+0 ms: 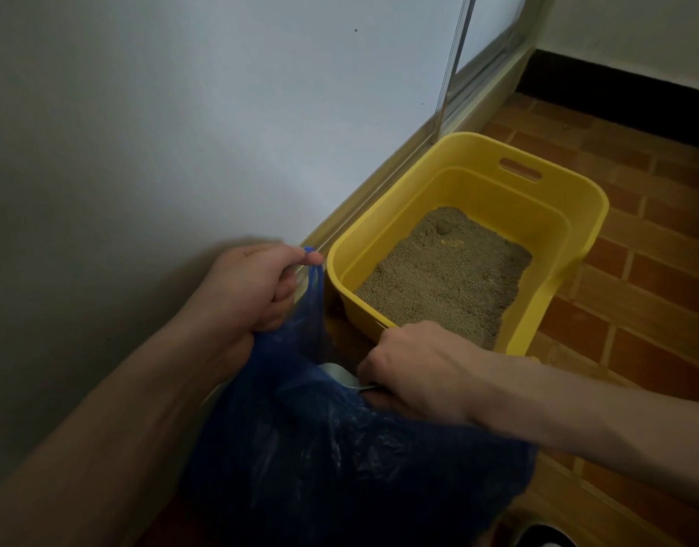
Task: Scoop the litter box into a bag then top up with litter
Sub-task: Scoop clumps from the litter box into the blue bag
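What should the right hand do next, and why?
Probably tip the scoop to empty it. The right hand holds it at the mouth of the blue bag, which the left hand holds open beside the yellow litter box.

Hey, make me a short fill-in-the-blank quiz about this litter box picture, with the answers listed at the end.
1. The litter box is coloured ____.
2. The left hand holds up the rim of a ____ plastic bag.
3. The right hand tips a grey scoop into the ____.
4. The box stands on a floor of brown ____.

Answers: yellow; blue; bag; tiles
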`<action>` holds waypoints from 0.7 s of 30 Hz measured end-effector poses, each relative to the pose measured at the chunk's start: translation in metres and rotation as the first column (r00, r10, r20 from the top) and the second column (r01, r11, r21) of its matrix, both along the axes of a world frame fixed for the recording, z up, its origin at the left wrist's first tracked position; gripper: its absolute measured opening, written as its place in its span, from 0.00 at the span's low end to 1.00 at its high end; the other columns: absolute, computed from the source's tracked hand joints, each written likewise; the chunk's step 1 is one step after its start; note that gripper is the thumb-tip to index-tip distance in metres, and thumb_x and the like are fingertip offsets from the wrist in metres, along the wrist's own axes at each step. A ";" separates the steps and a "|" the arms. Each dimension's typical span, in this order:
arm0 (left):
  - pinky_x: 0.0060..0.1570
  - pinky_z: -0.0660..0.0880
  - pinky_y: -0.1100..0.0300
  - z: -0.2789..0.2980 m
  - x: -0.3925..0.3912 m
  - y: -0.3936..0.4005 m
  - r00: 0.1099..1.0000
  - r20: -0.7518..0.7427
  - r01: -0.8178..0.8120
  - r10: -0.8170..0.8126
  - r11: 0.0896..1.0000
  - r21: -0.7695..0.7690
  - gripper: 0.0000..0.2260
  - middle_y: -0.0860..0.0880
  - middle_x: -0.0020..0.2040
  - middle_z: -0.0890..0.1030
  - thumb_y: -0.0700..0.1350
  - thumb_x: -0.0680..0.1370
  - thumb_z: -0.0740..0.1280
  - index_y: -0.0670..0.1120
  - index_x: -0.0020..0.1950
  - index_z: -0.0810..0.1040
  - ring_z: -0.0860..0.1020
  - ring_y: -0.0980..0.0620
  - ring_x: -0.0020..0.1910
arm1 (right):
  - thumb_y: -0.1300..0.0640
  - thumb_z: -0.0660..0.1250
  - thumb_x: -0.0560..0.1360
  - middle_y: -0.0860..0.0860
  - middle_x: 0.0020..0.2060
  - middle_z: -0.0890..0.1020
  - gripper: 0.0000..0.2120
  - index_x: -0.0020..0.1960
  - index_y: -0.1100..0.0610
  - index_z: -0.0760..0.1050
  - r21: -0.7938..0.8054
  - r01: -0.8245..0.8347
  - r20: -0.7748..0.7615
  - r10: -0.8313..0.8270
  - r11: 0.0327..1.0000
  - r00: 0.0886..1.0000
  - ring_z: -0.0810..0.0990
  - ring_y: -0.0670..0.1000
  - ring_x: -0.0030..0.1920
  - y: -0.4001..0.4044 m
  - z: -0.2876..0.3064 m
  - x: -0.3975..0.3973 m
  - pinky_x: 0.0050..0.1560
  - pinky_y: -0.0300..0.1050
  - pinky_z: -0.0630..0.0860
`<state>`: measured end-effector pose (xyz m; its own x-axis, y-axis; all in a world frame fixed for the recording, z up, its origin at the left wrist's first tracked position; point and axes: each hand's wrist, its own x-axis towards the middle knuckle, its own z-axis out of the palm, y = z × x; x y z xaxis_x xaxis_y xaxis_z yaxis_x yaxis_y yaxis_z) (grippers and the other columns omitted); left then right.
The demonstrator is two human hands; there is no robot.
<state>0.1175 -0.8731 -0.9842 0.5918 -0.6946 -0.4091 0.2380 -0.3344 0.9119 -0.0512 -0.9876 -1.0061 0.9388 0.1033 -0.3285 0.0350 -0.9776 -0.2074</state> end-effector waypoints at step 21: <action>0.19 0.52 0.65 -0.012 0.002 -0.007 1.000 0.002 -0.029 0.029 0.999 0.035 0.10 0.51 0.26 0.60 0.43 0.83 0.61 0.41 0.52 0.82 0.54 0.56 0.21 | 0.46 0.67 0.77 0.51 0.30 0.78 0.16 0.46 0.57 0.85 0.492 0.692 -0.257 -0.672 0.528 0.695 0.68 0.45 0.25 -0.144 0.034 -0.034 0.23 0.37 0.63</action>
